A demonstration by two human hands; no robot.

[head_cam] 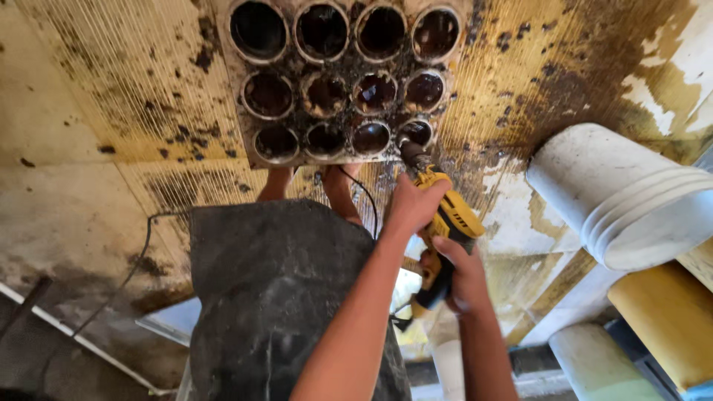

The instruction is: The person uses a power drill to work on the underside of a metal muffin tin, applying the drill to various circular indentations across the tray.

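head view, drill tip hidden in tube

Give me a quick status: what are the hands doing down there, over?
Left hand grips front of yellow power tool; right hand holds its rear. Tool tip in lower-right hole of grimy multi-hole block. White bucket lies to the right, apart.

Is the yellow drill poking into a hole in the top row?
No, the yellow drill points into the bottom row's rightmost hole of the tray.
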